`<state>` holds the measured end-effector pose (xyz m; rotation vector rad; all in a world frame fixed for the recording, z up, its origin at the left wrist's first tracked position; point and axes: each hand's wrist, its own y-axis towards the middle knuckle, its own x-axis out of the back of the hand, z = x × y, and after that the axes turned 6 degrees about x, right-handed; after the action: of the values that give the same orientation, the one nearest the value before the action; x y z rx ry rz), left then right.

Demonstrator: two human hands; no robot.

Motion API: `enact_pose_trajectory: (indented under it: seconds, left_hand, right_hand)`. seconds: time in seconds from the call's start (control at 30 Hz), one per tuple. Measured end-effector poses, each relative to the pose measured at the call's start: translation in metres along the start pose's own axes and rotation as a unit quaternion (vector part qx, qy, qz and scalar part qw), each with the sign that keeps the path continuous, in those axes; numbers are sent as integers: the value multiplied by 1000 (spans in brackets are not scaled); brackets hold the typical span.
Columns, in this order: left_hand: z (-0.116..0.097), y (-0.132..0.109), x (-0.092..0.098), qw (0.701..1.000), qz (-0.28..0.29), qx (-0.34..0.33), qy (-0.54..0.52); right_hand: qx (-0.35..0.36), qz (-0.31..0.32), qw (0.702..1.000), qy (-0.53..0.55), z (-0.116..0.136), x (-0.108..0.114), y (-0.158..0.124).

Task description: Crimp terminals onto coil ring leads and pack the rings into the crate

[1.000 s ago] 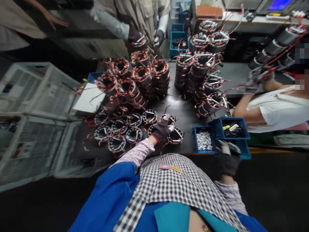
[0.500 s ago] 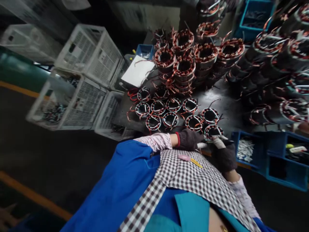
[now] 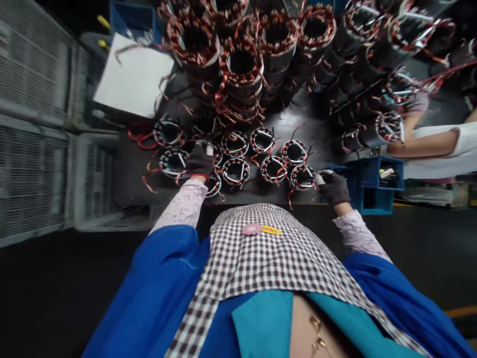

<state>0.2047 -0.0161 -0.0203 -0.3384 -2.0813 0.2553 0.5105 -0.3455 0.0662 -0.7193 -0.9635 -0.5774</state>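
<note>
head view: coil [image 3: 300,186] beside fingers of right hand [image 3: 334,187]; left hand [image 3: 201,159] over more coils [image 3: 213,189]; can't tell either grip.

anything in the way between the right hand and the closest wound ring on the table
Nothing visible stands in between: the right hand has its fingertips right by the edge of the wound ring, though contact is too blurred to confirm. The blue bins sit on the hand's other side.

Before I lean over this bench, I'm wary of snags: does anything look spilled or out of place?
No spill or damage stands out. Untidiest are the wire ends splayed beside the wound ring left of the left hand; other rings trail some too, so probably normal.
</note>
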Motion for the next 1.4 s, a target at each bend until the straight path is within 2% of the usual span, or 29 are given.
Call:
enact_pose_trajectory:
  seconds: [0.1, 0.27, 0.47, 0.67, 0.73, 0.83, 0.9, 0.97, 1.03, 1.17, 1.3, 1.4]
  left_hand:
    - [5, 4, -11, 999, 19, 11, 39]
    - [4, 7, -15, 997, 30, 14, 64]
    - [5, 9, -17, 994, 23, 32, 104]
    - [1, 7, -13, 996, 30, 26, 75]
    - [1, 7, -13, 997, 30, 30, 68]
    - [1, 7, -13, 997, 25, 29, 68]
    - [0, 7, -13, 997, 22, 31, 69]
    - [-1, 8, -12, 997, 24, 35, 67]
    - [-1, 8, -12, 997, 30, 33, 63]
    - [-1, 8, -10, 997, 42, 29, 63]
    - [0, 7, -7, 992, 74, 27, 95]
    - [0, 7, -5, 988, 102, 18, 112]
  right_hand:
    - [-33, 46, 997, -55, -1, -17, 14]
    - [-50, 101, 988, -105, 2, -21, 21]
    - [-60, 126, 979, -152, 15, -16, 22]
    - [-59, 122, 974, -182, 23, -16, 22]
    - [-56, 109, 975, -184, 25, -14, 21]
    - [-22, 26, 986, -161, 29, -8, 27]
    - [20, -30, 993, -116, 36, -5, 39]
    - [60, -41, 993, -90, 46, -5, 55]
    - [74, -14, 990, -116, 55, -10, 72]
    - [71, 54, 968, -233, 68, -26, 98]
    - [75, 90, 945, -306, 73, -37, 104]
    - [67, 92, 936, -333, 78, -39, 103]
